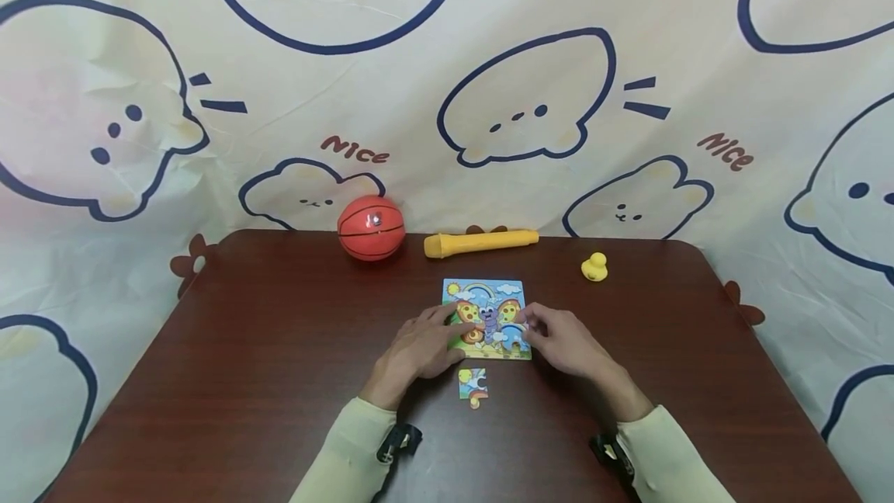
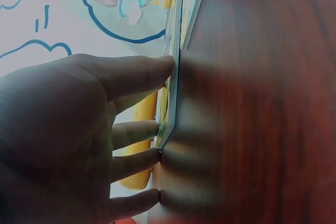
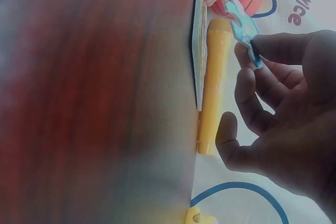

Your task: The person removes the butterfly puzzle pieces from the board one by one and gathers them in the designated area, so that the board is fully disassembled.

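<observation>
One butterfly jigsaw (image 1: pixel 489 317): lying flat near the middle of the brown desk (image 1: pixel 244 379), between both hands, with a sun, rainbow and clouds printed up top.
Left hand (image 1: pixel 417 344): resting along the left side of the jigsaw, pretty wide, with fairly straight, spread fingers and a thumb at the near edge; gripping nothing.
Right hand (image 1: pixel 573 344): narrow up front, pinching a piece between thumb and index finger, with the other fingers loosely bent.
Pinched piece (image 3: pixel 245 27): mostly blue, tilted, held up above the lower right part of the jigsaw, not touching it.
Loose piece (image 1: pixel 472 384): just sitting on the desk on the near side of the jigsaw, tab pointing toward the person.
Red basketball (image 1: pixel 372 228): parked at the far edge, left of the mic.
Yellow toy microphone (image 1: pixel 482 243): lying sideways along the far edge, head end toward the ball.
Yellow rubber duck (image 1: pixel 594 267): off to the far right, well apart from the jigsaw.
Backdrop (image 1: pixel 391 99): pale cloth with blue cartoon outlines and "Nice" lettering.
Sleeves (image 1: pixel 352 449): light cream, with black gear at both wrists.
</observation>
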{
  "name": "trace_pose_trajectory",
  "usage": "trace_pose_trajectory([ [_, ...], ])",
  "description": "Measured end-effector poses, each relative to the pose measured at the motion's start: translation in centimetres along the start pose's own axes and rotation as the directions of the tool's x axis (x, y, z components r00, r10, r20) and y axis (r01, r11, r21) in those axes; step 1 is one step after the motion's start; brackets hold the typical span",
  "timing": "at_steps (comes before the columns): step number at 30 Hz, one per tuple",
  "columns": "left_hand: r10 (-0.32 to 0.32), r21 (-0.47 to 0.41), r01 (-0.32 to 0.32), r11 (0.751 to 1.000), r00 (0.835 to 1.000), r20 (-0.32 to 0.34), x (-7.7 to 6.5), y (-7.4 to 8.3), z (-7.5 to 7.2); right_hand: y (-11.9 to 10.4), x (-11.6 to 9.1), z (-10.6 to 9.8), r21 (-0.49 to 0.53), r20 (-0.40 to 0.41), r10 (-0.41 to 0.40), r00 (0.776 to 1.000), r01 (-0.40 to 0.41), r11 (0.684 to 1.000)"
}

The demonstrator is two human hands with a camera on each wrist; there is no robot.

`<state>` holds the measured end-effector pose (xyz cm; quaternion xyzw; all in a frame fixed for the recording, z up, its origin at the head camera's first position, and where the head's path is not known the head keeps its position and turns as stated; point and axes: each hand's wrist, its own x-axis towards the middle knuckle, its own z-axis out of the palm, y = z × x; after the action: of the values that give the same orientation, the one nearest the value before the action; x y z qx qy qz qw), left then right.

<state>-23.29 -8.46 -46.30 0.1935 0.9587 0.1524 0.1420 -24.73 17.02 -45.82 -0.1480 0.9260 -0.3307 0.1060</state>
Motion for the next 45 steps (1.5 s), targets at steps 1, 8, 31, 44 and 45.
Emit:
trace_pose_trajectory([
  [1, 0.001, 0.002, -0.001, 1.0, 1.0, -0.001, 0.0, 0.0, 0.0, -0.1, -0.2, 0.1, -0.006, 0.005, 0.003, 1.0, -0.002, 1.0],
  [8, -0.002, -0.011, 0.002, 1.0, 1.0, -0.018, 0.1, 0.1, -0.1, -0.7, -1.5, 0.5, -0.06, 0.075, -0.003, 0.997, 0.008, 0.998],
  [31, -0.032, -0.014, 0.032, 0.999, 0.999, -0.009, 0.2, -0.1, 0.0, -0.9, -2.6, 1.5, -0.188, 0.166, -0.026, 0.986, 0.058, 0.981],
  [44, -0.031, -0.026, 0.03, 0.999, 0.999, -0.02, 0.1, 0.0, 0.2, -0.8, -2.6, 1.6, -0.193, 0.165, -0.035, 0.986, 0.067, 0.979],
  [45, -0.028, -0.029, 0.027, 0.999, 0.999, -0.02, 0.1, 0.0, 0.2, -0.8, -2.6, 1.6, -0.19, 0.16, -0.035, 0.986, 0.066, 0.98],
])
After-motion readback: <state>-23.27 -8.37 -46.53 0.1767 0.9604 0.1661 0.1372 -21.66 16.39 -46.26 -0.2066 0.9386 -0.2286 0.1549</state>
